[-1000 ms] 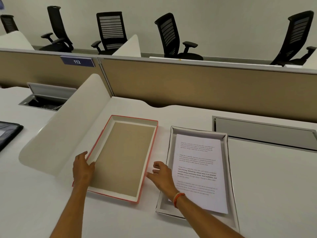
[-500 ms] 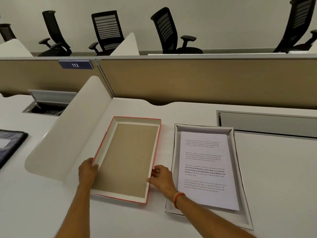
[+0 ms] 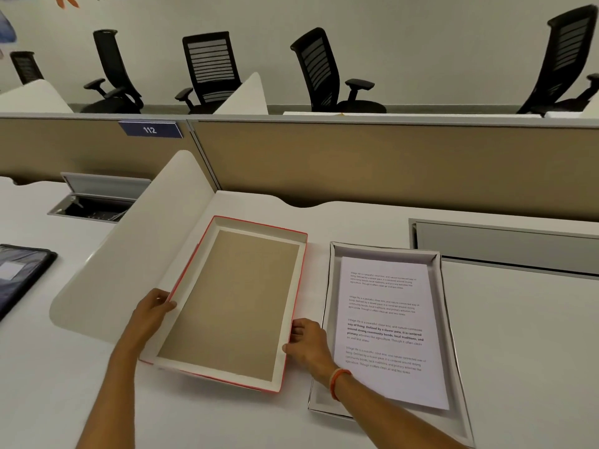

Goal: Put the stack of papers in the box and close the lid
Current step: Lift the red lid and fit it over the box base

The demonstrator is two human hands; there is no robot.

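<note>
The red-edged lid (image 3: pixel 227 303) was seen lying upside down on the white surface (image 3: pixel 518 335), its brown cardboard inside turned upward and its near end apparently lifted slightly off the surface. It was gripped on both long sides: the left hand (image 3: pixel 149 314) was closed over the left rim, with the thumb hooked onto the edge, and the right hand (image 3: pixel 308 343) was pressed against the right rim, its fingers (image 3: pixel 296 328) curled onto the wall of the lid. An orange band (image 3: pixel 337 382) was worn on the right wrist. Just beside the lid, to its right, the open white box (image 3: pixel 327 319) was placed flat on the surface, and the stack of papers (image 3: pixel 385 328) with printed text was already laid inside it, the top sheet slightly askew toward the box's near right corner. A curved white divider (image 3: pixel 129 254) was stood to the left of the lid, with the left hand between them. A dark folder (image 3: pixel 19 273) was partly seen at the far left edge. Behind the surface a tan partition (image 3: pixel 372 163) with a blue label reading 112 (image 3: pixel 149 129) was visible, and black office chairs (image 3: pixel 207 66) were lined up beyond it.
</note>
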